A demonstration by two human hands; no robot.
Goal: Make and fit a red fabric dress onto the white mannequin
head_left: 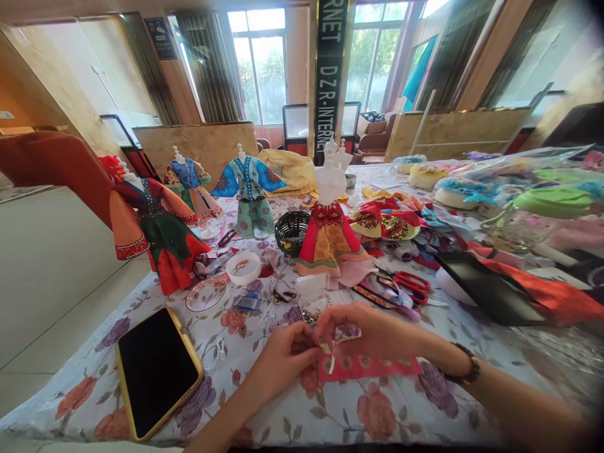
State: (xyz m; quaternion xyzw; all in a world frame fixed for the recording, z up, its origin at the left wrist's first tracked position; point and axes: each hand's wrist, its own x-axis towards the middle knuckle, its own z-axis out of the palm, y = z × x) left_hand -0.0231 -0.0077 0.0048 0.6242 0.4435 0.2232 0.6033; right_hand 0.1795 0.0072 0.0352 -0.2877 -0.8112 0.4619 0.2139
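Note:
On the flowered tablecloth lies a red-pink strip of fabric with a row of pale round spots. My left hand is closed in a pinch at its left end; what is between the fingertips is hidden. Over the same end, my right hand is closed, thumb and finger pinching a small white strip that hangs down over the fabric. Just behind my fingers stands an open clear plastic box with small beads or gems in it.
Dressed doll forms stand behind, one in a red-and-gold skirt. A phone lies at left. Red-handled scissors, a black tray, a woven basket, a white tape roll and fabric scraps surround the hands.

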